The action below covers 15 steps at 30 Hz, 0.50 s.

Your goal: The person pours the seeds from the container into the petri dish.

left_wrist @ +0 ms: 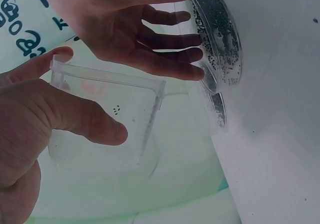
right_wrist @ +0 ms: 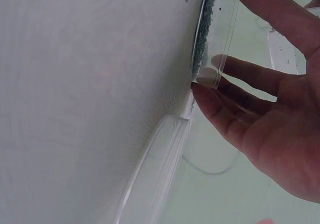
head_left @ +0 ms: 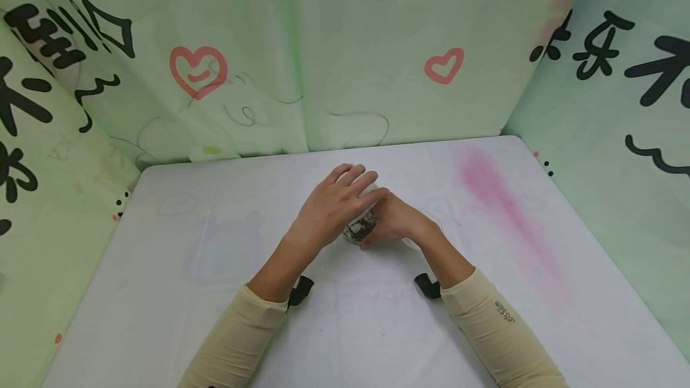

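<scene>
My left hand [head_left: 331, 205] holds a clear plastic container [left_wrist: 107, 114] with a rim, its thumb across the near wall in the left wrist view. Below it on the table is a round clear dish [head_left: 360, 227] with dark granules inside. The fingers and thumb of my right hand [head_left: 396, 217] are around this dish, and in the right wrist view the fingertips touch its edge [right_wrist: 207, 79]. Most of the container is hidden behind my left hand in the head view. Few specks show on its wall.
A clear round rim, like a lid or dish [right_wrist: 155, 169], lies on the table beside my right hand. Another curved edge with granules [left_wrist: 217, 109] shows beyond the dish. Small dark specks dot the white tabletop [head_left: 350, 328]. Green drawn-on curtains [head_left: 345, 47] stand behind and at both sides.
</scene>
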Motion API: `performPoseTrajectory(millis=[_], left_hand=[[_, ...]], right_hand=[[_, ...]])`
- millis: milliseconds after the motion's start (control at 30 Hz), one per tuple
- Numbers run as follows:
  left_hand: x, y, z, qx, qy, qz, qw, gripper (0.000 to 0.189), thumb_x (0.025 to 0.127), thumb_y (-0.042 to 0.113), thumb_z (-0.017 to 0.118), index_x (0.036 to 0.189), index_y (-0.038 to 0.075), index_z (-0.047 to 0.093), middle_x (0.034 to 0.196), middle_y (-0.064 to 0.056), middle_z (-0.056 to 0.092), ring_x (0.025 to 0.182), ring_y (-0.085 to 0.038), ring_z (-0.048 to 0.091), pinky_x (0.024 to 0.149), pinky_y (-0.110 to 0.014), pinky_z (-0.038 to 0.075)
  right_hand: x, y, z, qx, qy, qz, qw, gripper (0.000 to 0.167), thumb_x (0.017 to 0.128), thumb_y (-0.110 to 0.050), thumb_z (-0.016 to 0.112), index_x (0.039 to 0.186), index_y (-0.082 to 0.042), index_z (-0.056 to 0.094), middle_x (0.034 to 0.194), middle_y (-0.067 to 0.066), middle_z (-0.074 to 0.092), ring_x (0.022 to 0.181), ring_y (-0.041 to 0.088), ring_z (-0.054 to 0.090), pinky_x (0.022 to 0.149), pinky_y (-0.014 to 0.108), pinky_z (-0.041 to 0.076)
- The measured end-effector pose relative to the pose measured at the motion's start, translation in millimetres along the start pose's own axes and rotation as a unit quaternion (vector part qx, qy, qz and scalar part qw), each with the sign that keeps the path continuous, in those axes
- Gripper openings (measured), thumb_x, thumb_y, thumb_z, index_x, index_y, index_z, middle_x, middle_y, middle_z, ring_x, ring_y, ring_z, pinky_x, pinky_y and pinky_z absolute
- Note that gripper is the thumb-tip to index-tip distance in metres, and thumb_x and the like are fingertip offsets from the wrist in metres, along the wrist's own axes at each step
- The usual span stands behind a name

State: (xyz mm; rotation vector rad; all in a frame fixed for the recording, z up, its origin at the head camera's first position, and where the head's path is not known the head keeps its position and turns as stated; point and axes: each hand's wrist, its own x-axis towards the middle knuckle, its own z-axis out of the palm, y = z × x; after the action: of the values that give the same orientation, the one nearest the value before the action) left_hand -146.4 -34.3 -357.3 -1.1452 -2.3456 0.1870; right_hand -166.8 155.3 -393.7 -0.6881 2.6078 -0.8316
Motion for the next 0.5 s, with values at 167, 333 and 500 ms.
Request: performPoseTrajectory(millis=[167,333,500], left_hand=[[0.0,0.6,-0.4,0.002,-0.001,0.002,1.0,0.054,0.085,-0.002,0.079,0.131,0.024,0.067,0.136,-0.002,0.057,0.133,-0.025,0.051,0.12,-0.039,0.036],[0.3,1.1,-0.9,-0.001,0.004,0.003,1.0,0.053,0.085,-0.002,0.079,0.129,0.024,0.067,0.135,-0.002,0.057,0.132,-0.025,0.052,0.12,-0.038,0.036],[0.4,1.4,-1.5,0.0,0.009,0.004,1.0,0.05,0.086,-0.002,0.078,0.128,0.024,0.068,0.133,-0.002,0.058,0.131,-0.025,0.053,0.12,-0.038,0.037]], right_hand=[[0.1,0.3,0.2,0.004,0.0,-0.001,1.0,0.112,0.066,-0.02,0.1,0.156,0.004,0.036,0.145,0.022,0.055,0.13,0.036,0.056,0.111,0.052,0.047],[0.4,0.4,0.4,0.009,-0.002,0.006,0.9999,0.111,0.066,-0.02,0.1,0.155,0.004,0.038,0.145,0.021,0.055,0.131,0.035,0.056,0.111,0.052,0.047],[0.8,0.9,0.0,0.011,-0.005,0.013,0.9998,0.108,0.066,-0.02,0.1,0.153,0.004,0.041,0.144,0.02,0.056,0.13,0.034,0.056,0.111,0.051,0.048]])
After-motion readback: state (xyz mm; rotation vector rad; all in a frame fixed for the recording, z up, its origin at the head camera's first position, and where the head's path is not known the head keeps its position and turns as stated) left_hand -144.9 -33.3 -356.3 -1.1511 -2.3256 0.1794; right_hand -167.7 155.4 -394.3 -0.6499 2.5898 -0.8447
